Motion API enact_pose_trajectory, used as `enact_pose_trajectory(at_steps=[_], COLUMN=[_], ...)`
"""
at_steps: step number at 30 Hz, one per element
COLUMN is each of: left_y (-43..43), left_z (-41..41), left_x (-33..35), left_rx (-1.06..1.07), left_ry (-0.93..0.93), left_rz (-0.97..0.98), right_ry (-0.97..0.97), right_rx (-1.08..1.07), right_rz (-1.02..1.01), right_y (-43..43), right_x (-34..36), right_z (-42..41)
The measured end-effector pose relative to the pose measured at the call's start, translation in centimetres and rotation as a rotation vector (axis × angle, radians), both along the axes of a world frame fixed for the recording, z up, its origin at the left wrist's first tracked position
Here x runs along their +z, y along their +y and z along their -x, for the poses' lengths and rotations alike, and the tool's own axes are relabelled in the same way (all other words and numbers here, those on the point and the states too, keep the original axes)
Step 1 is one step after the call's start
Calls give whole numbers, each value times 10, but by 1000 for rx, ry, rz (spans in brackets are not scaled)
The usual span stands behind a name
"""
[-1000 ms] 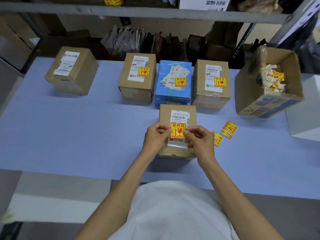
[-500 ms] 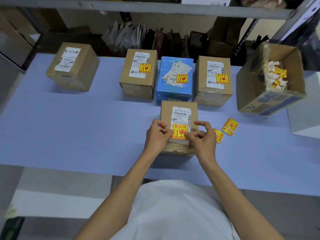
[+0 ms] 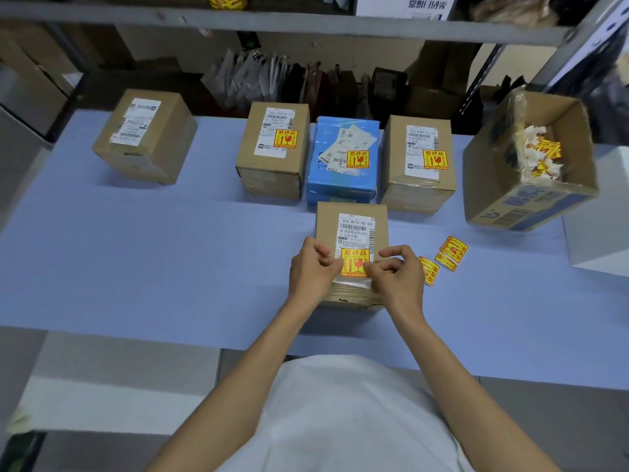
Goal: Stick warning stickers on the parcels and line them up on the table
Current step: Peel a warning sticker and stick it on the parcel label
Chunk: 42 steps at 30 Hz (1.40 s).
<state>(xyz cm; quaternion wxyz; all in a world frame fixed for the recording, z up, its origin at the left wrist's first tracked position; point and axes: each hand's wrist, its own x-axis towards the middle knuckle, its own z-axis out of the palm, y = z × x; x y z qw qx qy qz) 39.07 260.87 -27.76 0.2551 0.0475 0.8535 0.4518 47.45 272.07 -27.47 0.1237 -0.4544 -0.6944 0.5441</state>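
Observation:
A brown parcel [image 3: 350,216] lies on the blue table [image 3: 136,267] right in front of me. A yellow and red warning sticker [image 3: 354,261] lies on the lower part of its white label. My left hand [image 3: 311,270] is curled at the sticker's left edge with the thumb on it. My right hand [image 3: 399,277] pinches and presses the sticker's right edge. Behind stand three stickered parcels side by side: a brown one [image 3: 272,155], a blue one [image 3: 343,165] and a brown one [image 3: 418,165]. A brown parcel [image 3: 146,137] without a sticker sits far left.
Loose warning stickers [image 3: 451,253] lie on the table just right of my right hand. An open tilted carton [image 3: 524,202] with crumpled sticker backings stands at the right, next to a white box [image 3: 602,226]. A metal shelf [image 3: 272,25] with bags runs along the back.
The sticker went from held over the label to lying flat on it. My right fingers spread out, then curled back at its right edge. The parcel stayed in place.

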Motion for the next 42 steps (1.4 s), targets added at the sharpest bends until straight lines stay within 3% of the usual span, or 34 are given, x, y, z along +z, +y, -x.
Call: enact_pose_trajectory(at_steps=[29, 38, 42], left_y=[22, 15, 8], left_z=[-3, 1, 6], left_x=[3, 0, 1], left_rx=[-82, -184, -292], left_ry=[145, 242, 314], left_rz=[207, 275, 146], right_ry=[-114, -401, -292], right_rx=[83, 244, 249], right_rz=[-223, -469, -305], right_y=[17, 19, 35], right_x=[-15, -7, -11], right_z=[5, 3, 4])
